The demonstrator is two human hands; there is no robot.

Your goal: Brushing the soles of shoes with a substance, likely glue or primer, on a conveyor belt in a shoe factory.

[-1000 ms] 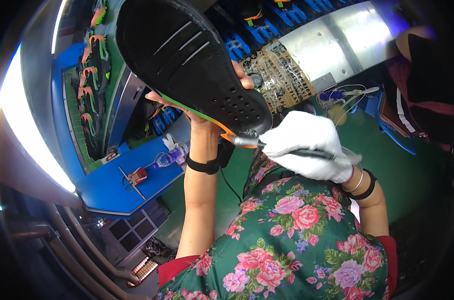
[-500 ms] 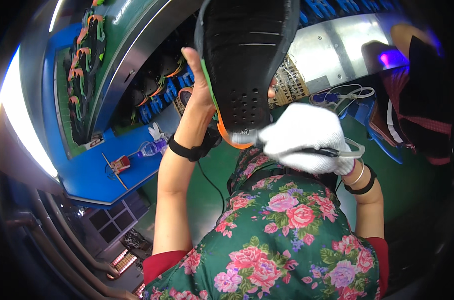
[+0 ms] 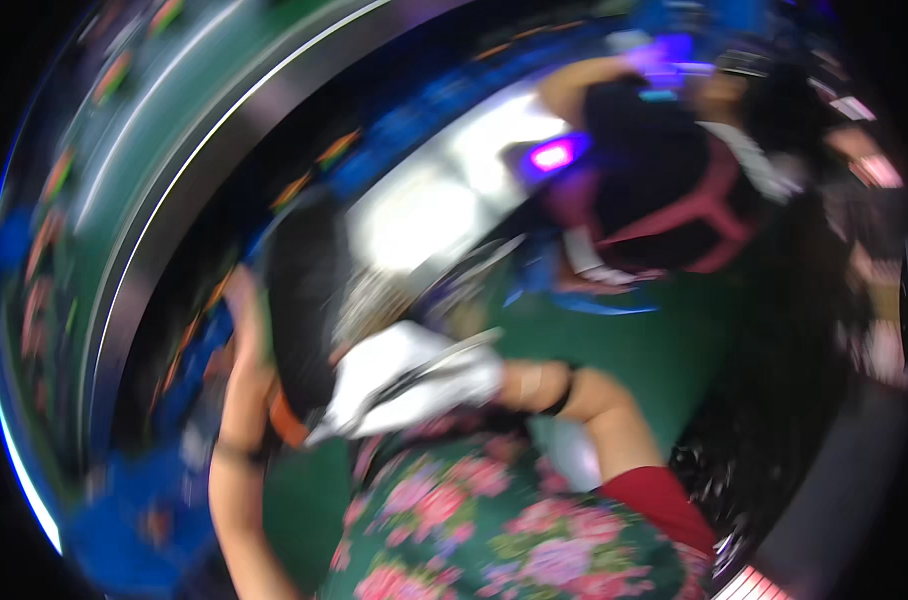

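Shifted leftward, one black shoe (image 3: 304, 300) gripped by left hand (image 3: 246, 320), gloved right hand (image 3: 404, 385) fingers closed on one tool (image 3: 444, 360)

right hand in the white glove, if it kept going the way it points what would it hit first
Probably the black shoe sole held up by the left hand; the gloved right hand points left at its heel, though blur hides the depth.

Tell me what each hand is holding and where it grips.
The left hand holds the black shoe along its side. The white-gloved right hand holds a thin dark tool; blur hides the exact grip.
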